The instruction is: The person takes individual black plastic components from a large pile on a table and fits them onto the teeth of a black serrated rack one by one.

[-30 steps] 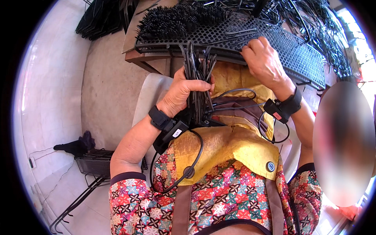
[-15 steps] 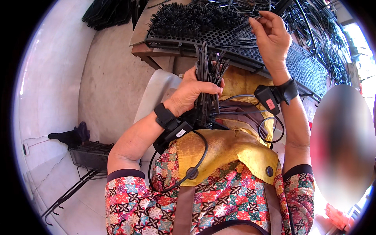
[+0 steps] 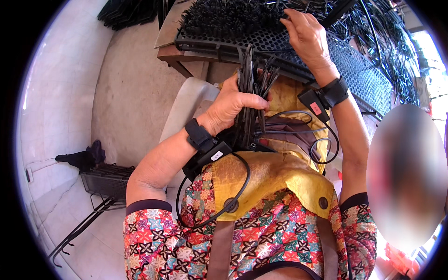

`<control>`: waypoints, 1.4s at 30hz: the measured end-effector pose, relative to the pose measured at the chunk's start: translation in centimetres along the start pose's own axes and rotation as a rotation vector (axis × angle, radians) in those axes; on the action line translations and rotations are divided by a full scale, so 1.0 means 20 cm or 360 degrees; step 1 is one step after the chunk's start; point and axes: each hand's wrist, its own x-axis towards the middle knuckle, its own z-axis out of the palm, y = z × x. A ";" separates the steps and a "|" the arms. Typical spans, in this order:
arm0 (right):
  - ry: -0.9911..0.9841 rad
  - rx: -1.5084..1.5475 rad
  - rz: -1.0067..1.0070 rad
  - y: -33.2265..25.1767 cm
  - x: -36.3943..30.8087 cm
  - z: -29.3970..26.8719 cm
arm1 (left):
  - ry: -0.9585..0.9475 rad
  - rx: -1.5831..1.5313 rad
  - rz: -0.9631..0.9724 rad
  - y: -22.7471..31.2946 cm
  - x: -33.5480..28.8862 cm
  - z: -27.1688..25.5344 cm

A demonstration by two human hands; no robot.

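My left hand (image 3: 235, 105) is wrapped round a bundle of thin black strips (image 3: 249, 88), held upright in front of my yellow apron (image 3: 252, 179). The strips' uneven tips stick up above my thumb. Over a black perforated tray (image 3: 261, 43), my right hand (image 3: 308, 39) is raised with thumb and fingertips drawn together. Whatever is between those fingertips blends into the dark background and cannot be made out. Right beside them, a dense mass of short black pieces (image 3: 224, 19) stands upright in the tray's holes.
The tray rests on a wooden table (image 3: 186, 58). Loose black strips (image 3: 396, 60) are heaped at the far right. Cables (image 3: 333, 149) run from devices strapped to my wrists. A dark basket on a stand (image 3: 105, 184) is at left; a blurred person (image 3: 406, 177) is at right.
My right hand has moved left along the tray, closer to the standing black pieces. My left hand keeps its hold on the bundle, with only a slight shift to the right.
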 end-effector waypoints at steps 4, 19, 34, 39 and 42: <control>-0.0220 -0.0225 -0.0044 0.02 -0.01 0.01 | 0.0010 -0.0014 0.0026 0.01 -0.01 0.01; -0.0574 0.0174 -0.0408 -0.22 -0.08 -0.11 | 0.0174 0.0033 0.0233 -0.04 -0.04 -0.03; 0.0230 0.1081 0.0840 -0.09 0.03 0.06 | 0.0103 0.0015 0.0124 0.00 -0.05 0.01; 0.0263 0.0764 0.0724 -0.09 0.01 0.11 | 0.0108 0.0033 0.0110 0.00 -0.05 0.01; 0.0181 0.0367 0.0283 -0.09 0.03 0.10 | 0.0109 0.0022 0.0102 0.00 -0.05 0.02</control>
